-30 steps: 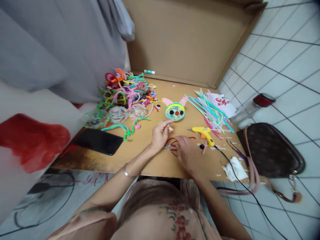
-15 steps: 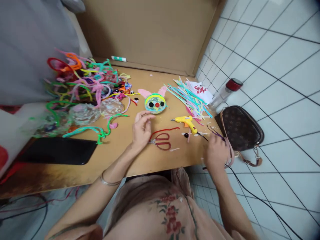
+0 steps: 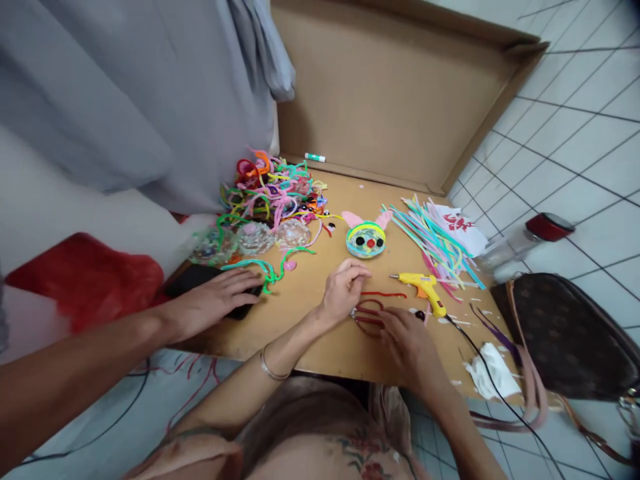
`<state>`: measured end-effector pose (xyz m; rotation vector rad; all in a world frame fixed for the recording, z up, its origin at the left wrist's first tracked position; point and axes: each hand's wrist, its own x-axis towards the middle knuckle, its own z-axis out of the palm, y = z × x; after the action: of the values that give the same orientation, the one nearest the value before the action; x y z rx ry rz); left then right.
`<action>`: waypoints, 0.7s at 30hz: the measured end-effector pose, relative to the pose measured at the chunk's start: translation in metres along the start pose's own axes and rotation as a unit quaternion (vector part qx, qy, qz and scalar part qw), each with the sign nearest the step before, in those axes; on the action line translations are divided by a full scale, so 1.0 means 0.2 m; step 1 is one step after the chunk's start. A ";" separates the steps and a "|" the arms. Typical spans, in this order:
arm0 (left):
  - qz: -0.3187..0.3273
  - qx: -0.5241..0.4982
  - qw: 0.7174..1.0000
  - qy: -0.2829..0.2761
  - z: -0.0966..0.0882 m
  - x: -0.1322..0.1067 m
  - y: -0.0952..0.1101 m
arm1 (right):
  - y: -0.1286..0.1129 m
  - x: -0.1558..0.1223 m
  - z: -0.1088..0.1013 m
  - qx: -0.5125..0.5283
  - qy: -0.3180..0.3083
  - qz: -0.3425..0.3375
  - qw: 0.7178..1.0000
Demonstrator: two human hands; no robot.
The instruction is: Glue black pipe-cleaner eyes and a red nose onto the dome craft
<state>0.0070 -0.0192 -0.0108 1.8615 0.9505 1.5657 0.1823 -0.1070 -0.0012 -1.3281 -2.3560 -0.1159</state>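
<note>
My left hand [image 3: 343, 290], with a bangle on its wrist, rests on the cardboard tabletop [image 3: 310, 320]. Its fingers are curled in a pinch at the near end of a red pipe cleaner [image 3: 387, 294]. My right hand [image 3: 407, 340] lies just right of it, fingers bent down onto the handles of the red scissors [image 3: 369, 317]. A round pipe-cleaner face with pink ears [image 3: 366, 239] sits just beyond my left hand. A yellow glue gun [image 3: 425, 287] lies to the right of both hands.
Another person's hand [image 3: 215, 300] reaches in from the left onto a black phone [image 3: 193, 280]. A tangle of coloured pipe cleaners [image 3: 273, 187] and clear plastic cups lie behind it. Straight pipe cleaners [image 3: 435, 237], a red-capped jar [image 3: 525, 237], a brown bag [image 3: 555, 327] and crumpled tissue [image 3: 493, 370] are at the right.
My right hand came back from the table's right edge to the scissors. Another person's arm has come in from the left onto the phone. The camera swung back to the left.
</note>
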 end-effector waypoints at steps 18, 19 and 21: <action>-0.024 0.002 1.000 -0.007 -0.04 0.01 0.00 | -0.14 0.13 0.06 0.041 -0.112 0.067 0.991; -0.026 0.002 1.000 -0.008 -0.05 0.01 0.01 | -0.15 0.14 0.04 0.037 -0.118 0.057 0.991; -0.028 0.004 1.000 -0.010 -0.05 0.01 0.01 | -0.15 0.16 0.01 0.039 -0.114 0.045 0.992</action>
<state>-0.0022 -0.0202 -0.0060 1.8372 0.9921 1.5100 0.1428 -0.0980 0.0146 -1.4755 -2.4513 0.1609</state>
